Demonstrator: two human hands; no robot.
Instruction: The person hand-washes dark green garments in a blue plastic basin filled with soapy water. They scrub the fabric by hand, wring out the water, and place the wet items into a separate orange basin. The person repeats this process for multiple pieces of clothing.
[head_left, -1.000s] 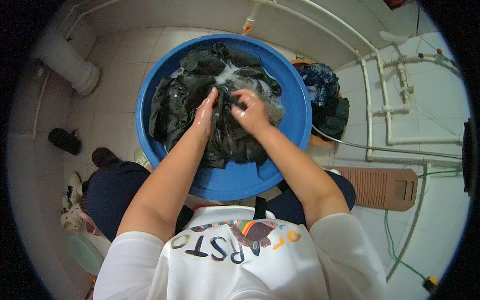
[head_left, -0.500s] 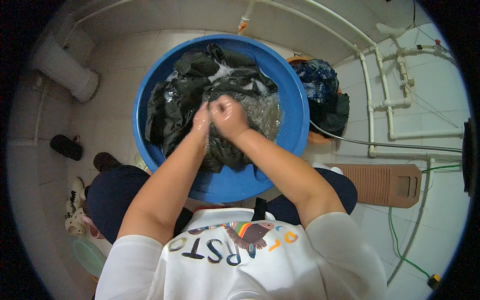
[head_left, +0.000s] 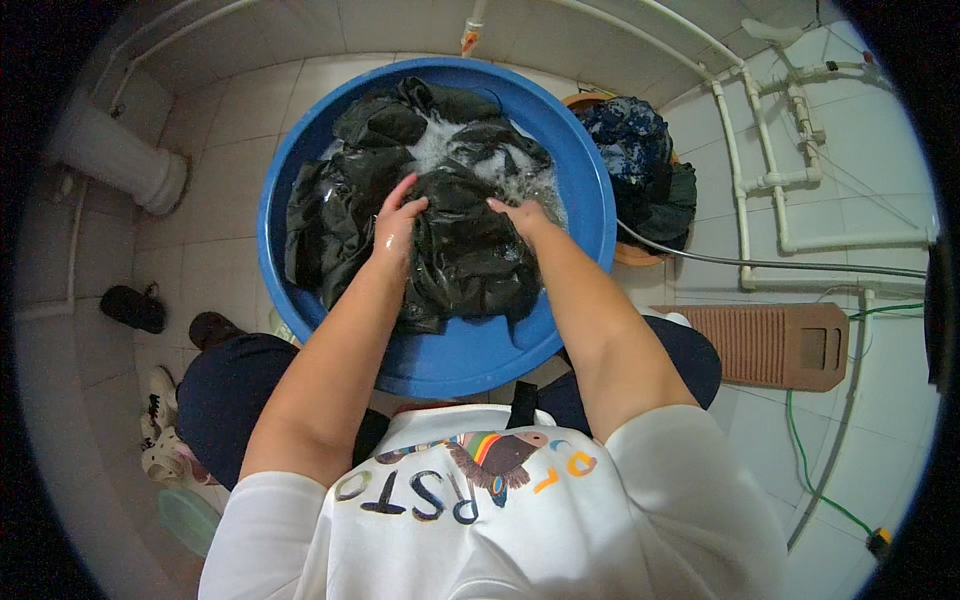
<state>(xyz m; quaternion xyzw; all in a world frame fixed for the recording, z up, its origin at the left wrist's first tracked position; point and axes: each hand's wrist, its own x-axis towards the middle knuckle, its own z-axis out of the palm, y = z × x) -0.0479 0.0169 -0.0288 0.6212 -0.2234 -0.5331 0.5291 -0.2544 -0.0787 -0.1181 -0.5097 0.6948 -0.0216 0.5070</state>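
In a large round blue tub (head_left: 440, 372) lies a heap of wet dark garments (head_left: 470, 265) in sudsy water. My left hand (head_left: 396, 226) is over the middle of the heap, its thumb and index finger stretched apart against the cloth. Across a fold of fabric from it, my right hand (head_left: 526, 214) points its extended thumb inward and touches the garment; its lower fingers are partly hidden. Both hands look wet. White foam (head_left: 437, 145) floats beyond them, towards the far right of the tub.
An orange basin (head_left: 637, 256) piled with dark blue clothes (head_left: 632, 145) stands right of the tub, a grey hose (head_left: 780, 268) running past it. A brown washboard (head_left: 755, 345) lies right of my knee. Shoes (head_left: 160, 455) and a dark slipper (head_left: 133, 309) are on the left. White pipes (head_left: 748, 220) line the right wall.
My hands, close together and blurred over the garments before, have moved apart, the right one to the right. Their fingers have spread, and a smooth fold of dark cloth now shows between them.
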